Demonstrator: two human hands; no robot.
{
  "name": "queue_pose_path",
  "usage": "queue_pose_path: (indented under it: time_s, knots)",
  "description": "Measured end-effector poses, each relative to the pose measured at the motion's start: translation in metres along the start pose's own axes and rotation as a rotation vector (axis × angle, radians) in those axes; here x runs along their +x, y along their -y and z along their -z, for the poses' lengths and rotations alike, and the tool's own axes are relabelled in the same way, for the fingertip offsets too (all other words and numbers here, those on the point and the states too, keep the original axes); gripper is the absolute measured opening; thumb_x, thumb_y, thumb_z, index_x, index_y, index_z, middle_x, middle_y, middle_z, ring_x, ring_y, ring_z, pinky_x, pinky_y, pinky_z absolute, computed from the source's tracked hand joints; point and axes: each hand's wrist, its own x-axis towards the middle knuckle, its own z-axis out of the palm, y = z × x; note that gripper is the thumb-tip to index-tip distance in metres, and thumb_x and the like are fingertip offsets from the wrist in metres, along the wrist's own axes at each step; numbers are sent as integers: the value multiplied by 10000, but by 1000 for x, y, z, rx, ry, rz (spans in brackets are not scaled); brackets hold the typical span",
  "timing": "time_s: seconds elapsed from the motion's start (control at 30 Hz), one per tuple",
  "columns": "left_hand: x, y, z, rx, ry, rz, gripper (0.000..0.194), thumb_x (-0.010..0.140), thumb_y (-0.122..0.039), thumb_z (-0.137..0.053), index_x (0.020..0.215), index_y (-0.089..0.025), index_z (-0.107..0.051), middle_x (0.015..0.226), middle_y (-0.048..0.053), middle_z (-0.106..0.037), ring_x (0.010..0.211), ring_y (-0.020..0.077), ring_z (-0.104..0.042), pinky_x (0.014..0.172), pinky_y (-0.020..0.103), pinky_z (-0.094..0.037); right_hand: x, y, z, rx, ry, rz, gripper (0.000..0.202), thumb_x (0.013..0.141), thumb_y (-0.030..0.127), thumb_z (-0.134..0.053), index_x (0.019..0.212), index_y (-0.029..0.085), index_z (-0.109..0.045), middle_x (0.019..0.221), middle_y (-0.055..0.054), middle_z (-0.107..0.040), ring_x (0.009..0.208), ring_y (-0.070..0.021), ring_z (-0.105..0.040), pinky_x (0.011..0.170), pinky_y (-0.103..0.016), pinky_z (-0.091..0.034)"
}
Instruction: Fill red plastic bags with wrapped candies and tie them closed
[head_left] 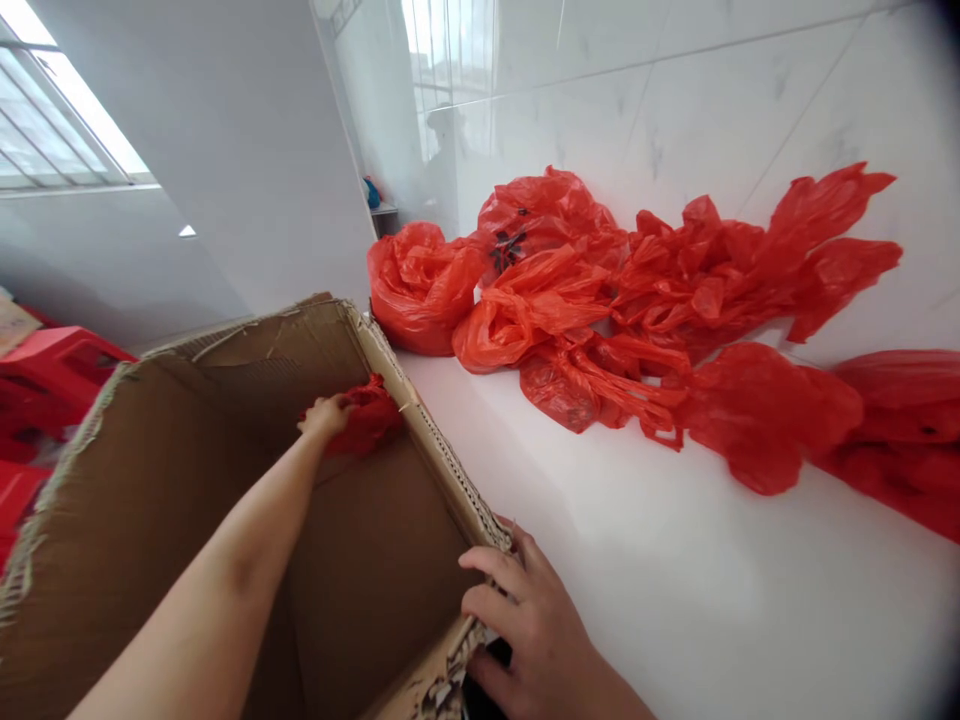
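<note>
A large cardboard box (390,560) with frayed, torn rims stands open in front of me. My left hand (326,415) reaches down inside it, fingers closed on a red plastic bag (371,418) near the far right corner. What the bag contains, if anything, cannot be made out. At the box's near right corner, my right hand (529,610) grips the rim, its fingers curled over the torn edge. Part of a dark thing shows under that hand, too hidden to name.
Several crumpled red plastic bags (555,300) lie along the tiled wall (712,90) on a white surface (600,520) right of the box. Red plastic stools (67,365) stand at the left. A barred window (52,110) is at the upper left.
</note>
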Motion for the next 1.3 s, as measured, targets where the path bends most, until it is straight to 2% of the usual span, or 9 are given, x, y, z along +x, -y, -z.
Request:
queue_pose_path:
  time_s: [0.2,0.43,0.53,0.6,0.67,0.8,1.0,1.2,1.3]
  knots:
    - [12,-29,23,-120,-360,31,354,933,-341,-602,1247,-177,-586,1281,108,-591,1103,252,-608,916,471,-525,0,0,1,-1,5,3,194,729,222,-646,915,210,-593,1199,-41,-610,1125,-252,-532,1155,-494,-276]
    - [-46,-127,62,-283,-606,-451,261,952,-227,-489,1196,-206,-577,1262,67,-574,1101,184,-590,1005,350,-462,0,0,-5,24,-14,-24,170,764,284,-647,912,212,-604,1198,-34,-610,1103,-241,-539,1157,-496,-277]
    - [-97,-191,52,-190,-539,-1100,165,922,-219,-522,989,-257,-668,1106,42,-643,1107,231,-569,1004,414,-444,-1,-1,-9,38,-50,-5,194,754,278,-651,925,206,-594,1189,-41,-611,1098,-216,-549,1170,-485,-250]
    - [-122,-230,34,5,-359,-1436,223,943,-200,-483,1021,-275,-678,1108,42,-662,1055,210,-576,962,376,-460,-2,-2,-11,33,-61,4,197,762,293,-651,930,208,-593,1192,-49,-613,1097,-208,-555,1169,-485,-247]
    - [-132,-263,10,260,-167,-1493,330,972,-165,-409,1181,-271,-641,1232,55,-637,1095,199,-553,919,321,-478,-2,-3,-13,25,-69,18,196,779,322,-645,931,212,-592,1195,-60,-618,1107,-211,-558,1164,-486,-251]
    - [-122,-301,-28,356,-148,-1361,334,908,-80,-448,1128,-162,-686,1176,162,-641,1055,273,-560,791,367,-514,-3,-6,-14,-3,-67,48,216,779,339,-636,948,213,-586,1189,-74,-619,1121,-212,-558,1167,-495,-240]
    - [-127,-300,-12,312,-114,-1280,243,849,-160,-546,1024,-185,-713,1258,126,-602,1123,293,-535,864,395,-507,-5,-10,-16,-20,-41,51,255,761,367,-666,944,212,-580,1182,-63,-616,1099,-209,-552,1164,-491,-236]
    - [-152,-253,81,97,25,-1137,228,853,-344,-552,927,-166,-673,1005,50,-689,898,198,-649,812,309,-528,-7,-9,-13,-8,9,8,217,800,372,-658,932,217,-586,1210,-29,-598,1085,-209,-550,1168,-468,-228]
    - [-149,-213,129,-424,265,-735,309,817,-439,-612,918,-148,-634,784,11,-652,674,148,-614,638,274,-509,-7,-7,-11,11,11,-8,222,786,369,-673,929,218,-594,1209,-28,-596,1074,-218,-549,1172,-469,-226]
